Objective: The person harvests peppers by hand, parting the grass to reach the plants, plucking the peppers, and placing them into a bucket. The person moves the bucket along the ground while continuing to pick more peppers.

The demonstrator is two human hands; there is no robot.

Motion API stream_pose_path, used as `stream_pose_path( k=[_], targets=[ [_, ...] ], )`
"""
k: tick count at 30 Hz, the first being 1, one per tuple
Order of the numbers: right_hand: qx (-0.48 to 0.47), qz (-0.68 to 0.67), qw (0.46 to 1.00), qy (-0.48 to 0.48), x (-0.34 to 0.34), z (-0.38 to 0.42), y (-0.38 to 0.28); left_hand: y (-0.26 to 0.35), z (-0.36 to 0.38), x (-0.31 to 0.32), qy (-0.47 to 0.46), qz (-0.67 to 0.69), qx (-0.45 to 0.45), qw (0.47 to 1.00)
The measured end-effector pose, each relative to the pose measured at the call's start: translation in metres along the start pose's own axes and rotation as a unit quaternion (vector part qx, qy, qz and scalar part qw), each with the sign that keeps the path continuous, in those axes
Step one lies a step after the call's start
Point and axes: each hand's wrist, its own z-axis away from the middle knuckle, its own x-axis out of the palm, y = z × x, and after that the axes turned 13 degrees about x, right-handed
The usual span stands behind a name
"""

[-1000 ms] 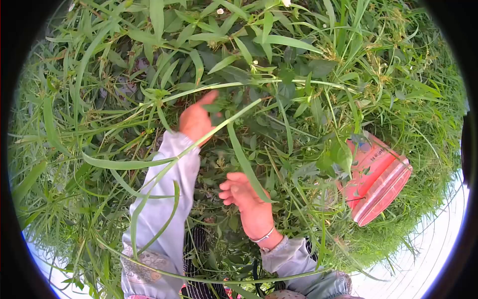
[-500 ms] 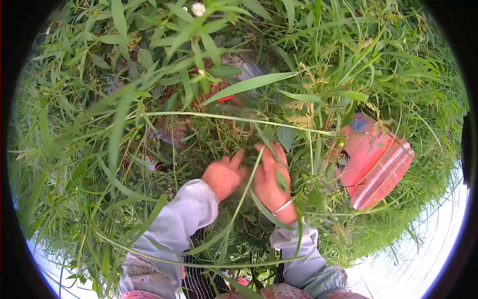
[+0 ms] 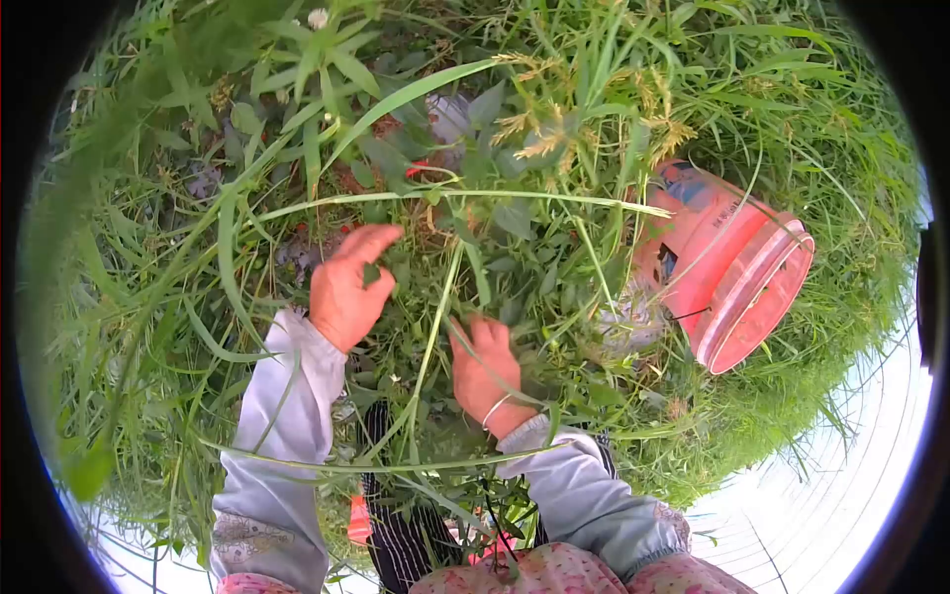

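Although most of the view is taken up by tall grass (image 3: 841, 238), low leafy plants (image 3: 426, 282) are found at its centre, in front of and between the two hands

Both forearms are covered by pale grey sleeves (image 3: 282, 416), extended up from the bottom edge. At the right, well apart from the hands, a translucent pink bucket (image 3: 727, 243) is observed tilted within the grass; dark lettering is borne on its side, and its wide banded end is turned toward the lower right. Pink floral fabric (image 3: 549, 574) is seen at the bottom edge, and black striped cloth (image 3: 401, 544) is seen between the sleeves.

The left hand (image 3: 348, 292) is held over the plants, its back turned up. Its thumb and fingers are spread apart, and a small leaf (image 3: 371, 275) is visible in the gap; whether that leaf is touched cannot be told. The right hand (image 3: 487, 371) is placed lower and nearer the body, its fingers directed into the foliage. Its fingertips are partly obscured, so whether anything is pinched cannot be determined.

A long grass stem (image 3: 432, 342) is seen to pass between the hands. Yellowish seed heads (image 3: 539, 129) are noted above centre. The right wrist is encircled by a thin bracelet (image 3: 492, 411). Beyond the hands, a small red object (image 3: 416, 169) is partly hidden by leaves and cannot be identified.
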Motion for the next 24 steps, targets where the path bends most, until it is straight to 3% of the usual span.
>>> stream_pose_path(
  k=[4,7,8,12,15,16,19,21,22,23,24],
  targets=[
    [0.0,0.017,1.0,-0.003,0.011,0.008,-0.002,-0.003,-0.069,0.018,0.003,-0.003,-0.027,1.0],
    [0.006,0.045,0.998,-0.048,0.014,0.009,-0.004,-0.004,-0.115,0.056,-0.048,-0.018,-0.041,0.998],
    [-0.01,0.018,0.999,-0.024,0.018,0.009,-0.002,-0.007,-0.125,0.071,-0.075,-0.035,-0.051,0.995],
    [-0.015,-0.012,0.998,-0.06,0.025,0.015,0.004,-0.017,-0.116,0.119,-0.168,-0.105,-0.081,0.977],
    [-0.028,-0.058,0.997,0.047,0.029,0.019,0.006,-0.012,-0.085,0.137,-0.2,-0.114,-0.08,0.97],
    [-0.109,0.038,0.993,0.023,0.032,0.014,0.015,-0.008,-0.073,0.142,-0.21,-0.115,-0.078,0.968],
    [0.019,-0.277,0.954,-0.111,0.082,0.027,0.04,0.006,-0.041,0.157,-0.225,-0.101,-0.081,0.966],
    [0.08,-0.419,0.893,-0.146,0.035,0.05,0.035,0.015,-0.027,0.167,-0.23,-0.093,-0.084,0.965],
    [-0.064,-0.213,0.964,-0.148,-0.015,0.052,0.031,0.018,-0.021,0.173,-0.232,-0.087,-0.088,0.965],
    [-0.206,0.007,0.968,-0.144,-0.062,0.052,0.025,0.02,-0.016,0.177,-0.233,-0.085,-0.093,0.964],
    [-0.227,-0.029,0.953,-0.197,-0.105,0.055,0.02,0.024,-0.013,0.179,-0.234,-0.086,-0.099,0.963]
  ],
)
